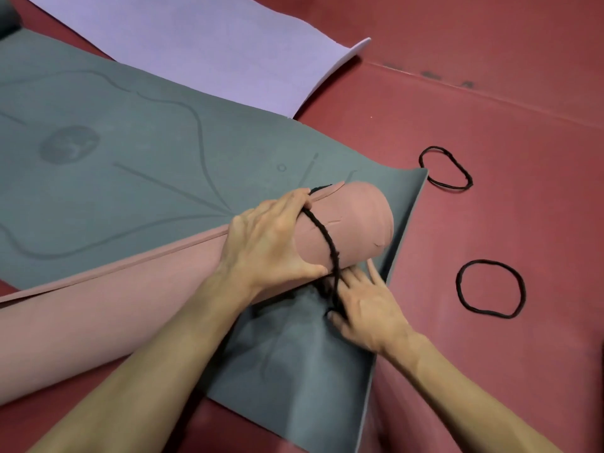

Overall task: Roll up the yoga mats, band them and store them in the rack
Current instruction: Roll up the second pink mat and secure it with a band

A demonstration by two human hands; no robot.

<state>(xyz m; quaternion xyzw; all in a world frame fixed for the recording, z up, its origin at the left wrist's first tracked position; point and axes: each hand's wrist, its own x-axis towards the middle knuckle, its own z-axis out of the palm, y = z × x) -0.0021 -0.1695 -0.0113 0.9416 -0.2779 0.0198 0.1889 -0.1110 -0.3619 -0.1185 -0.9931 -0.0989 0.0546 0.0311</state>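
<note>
A pink yoga mat (356,223) lies rolled up across a flat grey-green mat (130,158). A black band (327,240) loops over the roll near its right end. My left hand (271,237) grips the roll from above, its fingers curled over the top beside the band. At the foot of the roll my right hand (362,305) pinches the band's lower part against the grey-green mat. Behind them a lilac mat (212,44) lies unrolled.
Two loose black bands lie on the red floor to the right, one far (446,168) and one nearer (490,289). A dark rolled object (8,14) shows at the top left corner. Red floor (506,93) stretches right.
</note>
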